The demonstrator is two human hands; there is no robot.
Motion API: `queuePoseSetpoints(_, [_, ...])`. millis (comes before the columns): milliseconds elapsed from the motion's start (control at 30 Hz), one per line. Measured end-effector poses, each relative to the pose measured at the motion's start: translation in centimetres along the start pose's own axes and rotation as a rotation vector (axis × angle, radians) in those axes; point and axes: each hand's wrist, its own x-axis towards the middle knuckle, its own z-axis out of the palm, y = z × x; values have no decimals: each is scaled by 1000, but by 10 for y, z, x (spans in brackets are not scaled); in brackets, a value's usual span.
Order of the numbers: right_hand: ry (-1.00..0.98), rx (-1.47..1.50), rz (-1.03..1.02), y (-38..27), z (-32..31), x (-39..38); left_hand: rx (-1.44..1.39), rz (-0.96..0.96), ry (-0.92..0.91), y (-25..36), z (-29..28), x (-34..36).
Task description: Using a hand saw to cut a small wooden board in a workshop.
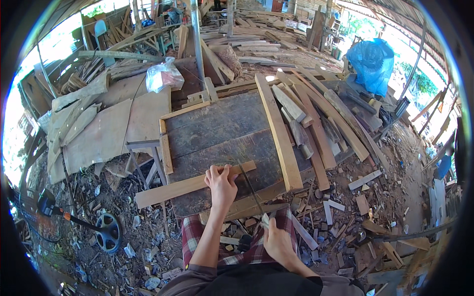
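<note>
A pale wooden board lies across the near part of a dark, worn workbench top, its left end sticking out past the bench. My left hand is closed over the board, pressing it down close to its right end. In my right hand is the light-coloured handle of a handsaw, the fingers wrapped round it. The thin saw blade runs up and away from me, crossing the board just right of my left fingers. How deep the blade sits in the wood cannot be made out.
A thick beam lies along the bench's right side, beside a pile of long planks. Offcuts litter the ground. A black wheel on a shaft stands at left. A metal post rises behind the bench.
</note>
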Motion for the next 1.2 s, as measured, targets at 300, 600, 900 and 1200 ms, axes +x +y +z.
queuePoseSetpoints(300, [56,-29,-27,-46,3,88,56,26,-9,-3,1,-1])
queuePoseSetpoints(600, [-78,-27,87,-32,-15,33,24,2,10,-2,4,3])
queuePoseSetpoints(900, [2,-56,15,-41,0,94,14,-19,28,1,6,4])
queuePoseSetpoints(1200, [-44,-71,66,-34,-13,29,20,-3,6,-6,5,0])
